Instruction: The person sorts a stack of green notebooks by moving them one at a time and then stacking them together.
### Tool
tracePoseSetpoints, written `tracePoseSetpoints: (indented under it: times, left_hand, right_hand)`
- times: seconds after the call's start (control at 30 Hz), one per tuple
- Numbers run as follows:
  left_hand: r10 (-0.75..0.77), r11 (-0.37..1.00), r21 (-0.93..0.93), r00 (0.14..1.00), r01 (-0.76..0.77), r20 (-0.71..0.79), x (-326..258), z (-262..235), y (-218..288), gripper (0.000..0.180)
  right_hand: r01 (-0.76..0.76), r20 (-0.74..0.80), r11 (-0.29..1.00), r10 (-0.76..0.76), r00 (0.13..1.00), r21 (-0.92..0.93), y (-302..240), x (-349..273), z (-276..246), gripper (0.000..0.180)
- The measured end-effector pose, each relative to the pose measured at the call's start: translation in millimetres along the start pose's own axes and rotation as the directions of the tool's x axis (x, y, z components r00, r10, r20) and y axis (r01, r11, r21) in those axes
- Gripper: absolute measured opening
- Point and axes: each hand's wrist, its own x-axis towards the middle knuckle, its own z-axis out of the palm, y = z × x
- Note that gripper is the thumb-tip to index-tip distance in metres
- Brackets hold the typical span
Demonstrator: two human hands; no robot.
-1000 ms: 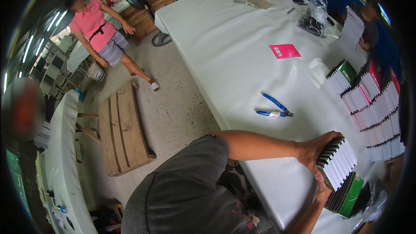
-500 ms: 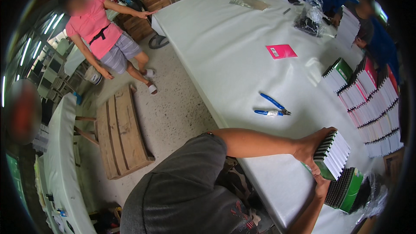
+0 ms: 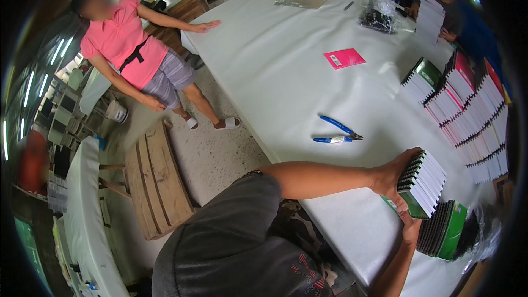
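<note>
Both of my hands are on a stack of spiral notebooks [image 3: 432, 179] with black coil bindings, white page edges and a green cover on its near side. My left hand [image 3: 389, 179] grips it from the coil side, its fingers reaching along the far end. My right hand [image 3: 410, 226] closes on the near lower corner, its thumb close to my left hand; some of its fingers are hidden behind the stack. Just beside it lies another bundle of black-coiled notebooks [image 3: 452, 230] with a green cover. Blue-handled cutting pliers [image 3: 336, 130] lie spread on the table [image 3: 264, 66].
Tall stacks of notebooks [image 3: 467, 115] stand at the right. A pink notebook [image 3: 345, 58] and a plastic-bagged black bundle [image 3: 378, 16] lie farther off. A person in a pink shirt [image 3: 132, 38] stands at the left table edge, near a wooden pallet-like bench [image 3: 157, 179]. Another person holds papers [image 3: 430, 16].
The view has shifted slightly. The person in pink has stepped nearer and laid a hand flatter on the table. My hands keep their hold on the notebook stack.
</note>
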Motion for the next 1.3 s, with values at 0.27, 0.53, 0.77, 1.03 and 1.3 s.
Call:
tracePoseSetpoints:
  times: [0.27, 0.53, 0.77, 1.03, 1.3]
  left_hand:
    - [-0.07, 0.997, -0.043, 0.997, 0.069, -0.017, -4.3, 6.6, -1.8, 0.142]
    - [-0.038, 0.961, 0.274, 0.999, 0.036, 0.0, -3.4, -6.8, -4.2, 0.137]
    - [-0.016, 0.977, 0.211, 0.998, 0.003, 0.062, -0.7, -4.9, -4.6, 0.134]
    - [-0.145, 0.982, 0.129, 0.989, 0.138, 0.039, 3.2, -0.4, -9.3, 0.134]
    - [-0.17, 0.984, 0.056, 0.982, 0.166, 0.078, 2.7, -4.1, -11.4, 0.131]
  right_hand:
    - [-0.043, -0.058, 0.999, 0.042, 0.997, -0.027, -2.9, -10.0, -1.7, 0.05]
    - [0.123, -0.019, 0.989, -0.122, 0.992, 0.077, -42.6, 5.4, 26.6, 0.084]
    - [0.463, -0.061, 0.885, -0.466, 0.883, -0.049, -53.4, 3.1, 18.5, 0.116]
    - [0.299, -0.022, 0.949, -0.299, 0.954, 0.096, -57.1, 7.5, 18.6, 0.116]
    - [0.272, -0.016, 0.955, -0.272, 0.962, 0.119, -61.9, 6.6, 21.6, 0.118]
